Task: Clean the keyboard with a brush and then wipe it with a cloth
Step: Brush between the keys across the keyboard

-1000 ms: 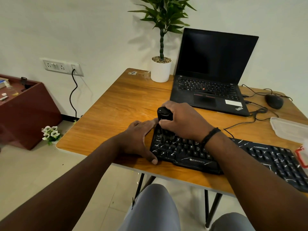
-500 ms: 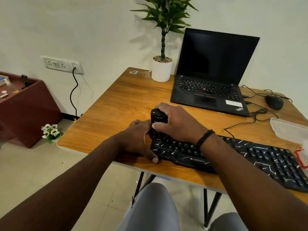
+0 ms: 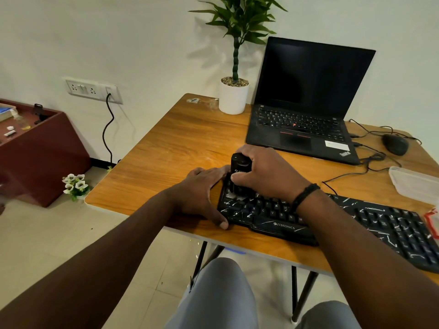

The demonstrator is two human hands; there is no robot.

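A black keyboard with white streaks lies along the near edge of the wooden table. My right hand grips a black stubby brush, held upright with its bristles down on the keys at the keyboard's left end. My left hand rests flat against the keyboard's left edge, thumb at the front corner, fingers straight along the side. No cloth is visible.
An open black laptop stands behind the keyboard, with a potted plant to its left. A mouse and cables lie at the right. A clear plastic container sits at the right edge. A maroon cabinet is on the floor left.
The brush and my right hand moved left along the keys, then back slightly right. My left hand stayed against the keyboard's left edge.
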